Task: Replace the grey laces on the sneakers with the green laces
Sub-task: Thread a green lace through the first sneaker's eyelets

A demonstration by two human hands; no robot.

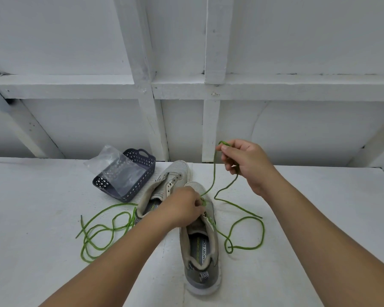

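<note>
Green lace (213, 173) runs up from the near sneaker (201, 247) to the right hand (245, 161), which is lifted above the white table (308, 218). That hand pinches the lace between thumb and first finger, and the other fingers curl in. The tip of the lace pokes out past the fingers as a tiny loop. More of this lace drops from the hand and lies in a big loose loop on the table, just to the right of the shoe.

The left hand (182, 209) reaches across and sits low on the near sneaker, right over the holes for the lace. Its fingers are bent and pinch the green lace where it goes into the shoe. The hand covers the front of the shoe's tongue — how many holes are laced is hard to tell.

The far sneaker (164, 182) lies just behind and to the left, touching the near one. The left arm hides part of it. A second green lace (102, 231) lies in loose curls on the table to the left, and one part of it slips under the arm.

A dark basket (140, 171) with little holes stands near the far sneaker — a clear plastic bag (115, 165) lies in it and sticks out over its rim.
</note>
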